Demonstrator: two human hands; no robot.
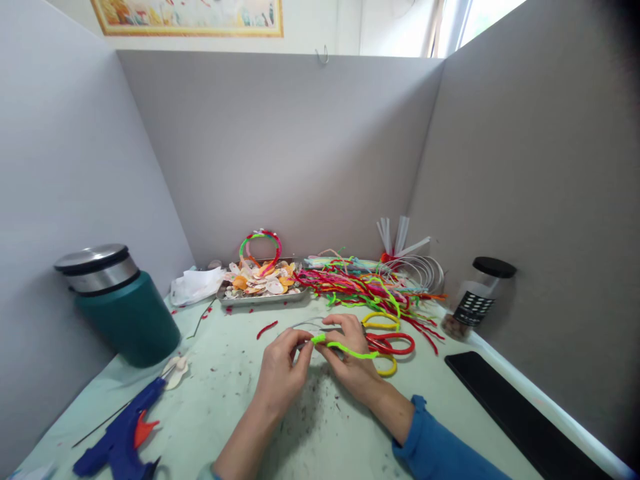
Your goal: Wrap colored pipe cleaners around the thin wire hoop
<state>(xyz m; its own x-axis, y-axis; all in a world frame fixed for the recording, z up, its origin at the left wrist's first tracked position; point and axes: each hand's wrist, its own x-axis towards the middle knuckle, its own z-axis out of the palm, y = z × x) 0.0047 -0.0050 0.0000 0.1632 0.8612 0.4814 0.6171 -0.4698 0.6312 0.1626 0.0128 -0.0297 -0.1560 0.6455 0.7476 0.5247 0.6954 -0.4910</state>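
My left hand point(286, 363) pinches a thin grey hoop point(306, 323), which curves behind the fingers of both hands. A bright green pipe cleaner point(353, 351) is wrapped round the hoop between my fingertips, and its loose tail trails to the right across my right hand. My right hand point(350, 353) is closed at the wrapped part, thumb and fingers on the pipe cleaner. Just beyond that hand lie red-handled scissors point(403, 343) and yellow-handled scissors point(387, 323), their blades mostly hidden. A short red pipe cleaner piece point(267, 329) lies left of the hoop.
A metal tray point(265, 300) of petal-like pieces bears a finished-looking colourful hoop point(279, 247). Beside it are piled pipe cleaners point(350, 279) and coiled wire hoops point(430, 272). A green flask point(127, 317) and blue glue gun point(120, 427) stand left; a jar point(473, 307) and black slab point(515, 410) right.
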